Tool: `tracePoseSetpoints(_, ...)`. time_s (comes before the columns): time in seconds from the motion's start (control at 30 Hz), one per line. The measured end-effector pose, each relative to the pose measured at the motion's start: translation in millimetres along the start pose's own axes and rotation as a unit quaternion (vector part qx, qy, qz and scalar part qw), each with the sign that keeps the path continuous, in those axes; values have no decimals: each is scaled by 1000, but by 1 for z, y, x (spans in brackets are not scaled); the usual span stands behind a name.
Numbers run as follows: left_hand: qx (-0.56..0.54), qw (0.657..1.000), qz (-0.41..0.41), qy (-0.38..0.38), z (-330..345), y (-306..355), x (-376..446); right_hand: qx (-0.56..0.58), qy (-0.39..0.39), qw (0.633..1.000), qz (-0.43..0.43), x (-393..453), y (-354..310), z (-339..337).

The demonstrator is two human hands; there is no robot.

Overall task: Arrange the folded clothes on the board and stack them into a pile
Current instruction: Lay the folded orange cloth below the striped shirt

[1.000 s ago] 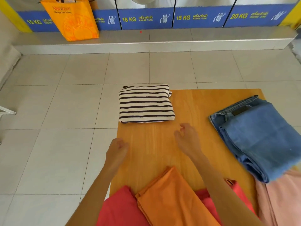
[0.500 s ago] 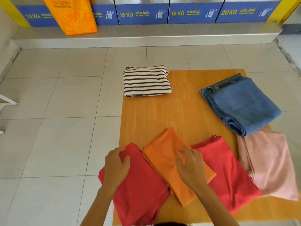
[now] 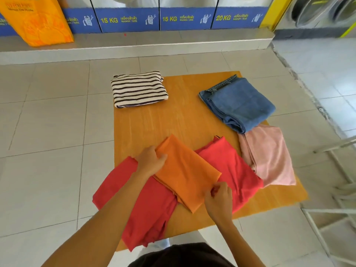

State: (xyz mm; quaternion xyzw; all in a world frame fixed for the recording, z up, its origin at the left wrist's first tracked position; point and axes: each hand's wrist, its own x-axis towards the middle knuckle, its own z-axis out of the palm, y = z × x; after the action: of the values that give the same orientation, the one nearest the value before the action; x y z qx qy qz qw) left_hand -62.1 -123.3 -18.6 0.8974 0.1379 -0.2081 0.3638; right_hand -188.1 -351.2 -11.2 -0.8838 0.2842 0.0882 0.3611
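A wooden board (image 3: 173,122) lies on the tiled floor. A folded orange cloth (image 3: 185,170) rests across two red garments, one at the left (image 3: 138,205) and one at the right (image 3: 237,170). My left hand (image 3: 150,160) grips the orange cloth's far left edge. My right hand (image 3: 219,197) pinches its near right edge. A striped folded shirt (image 3: 137,89) sits at the board's far left corner. Folded blue jeans (image 3: 238,103) lie at the far right, with a pink folded cloth (image 3: 269,155) just in front of them.
An orange bag (image 3: 38,22) stands on the raised step (image 3: 154,45) below the blue washing-machine panels (image 3: 185,18). White metal rack legs (image 3: 337,209) stand at the right. Grey tiled floor (image 3: 48,132) surrounds the board.
The view has drawn back and tilted down. Both hands moved from the bare board onto the near clothes, then shifted from lying flat to gripping the orange cloth's edges.
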Motion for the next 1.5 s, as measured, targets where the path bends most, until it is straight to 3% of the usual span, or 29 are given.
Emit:
tracePoseSetpoints(0.2, -58, 989, -89, -102, 3, 7, 10, 37, -33, 995, 84, 7, -6, 1)
tracePoseSetpoints(0.5, -160, 968, -75, -180, -13, 10, 1, 143, -70, 978, 133, 11, -17, 35)
tracePoseSetpoints(0.63, -177, 973, -50, -142, -35, -2, -2, 158, -71, 982, 75, 33, -37, 34)
tracePoseSetpoints(0.87, -308, 945, -110, -5, -89, -30, 25, 135, -117, 983, -51, 111, -129, 40)
tracePoseSetpoints(1.03, -293, 941, -133, 104, -113, -34, 63, 85, -160, 974, -139, 168, -196, 71)
tracePoseSetpoints(1.3, -277, 932, -206, 115, -120, -47, 130, 6, -181, 973, -143, 231, -232, 117)
tracePoseSetpoints(1.5, -192, 945, -219, 148, -116, -53, 147, -19, -189, 971, -148, 254, -233, 124)
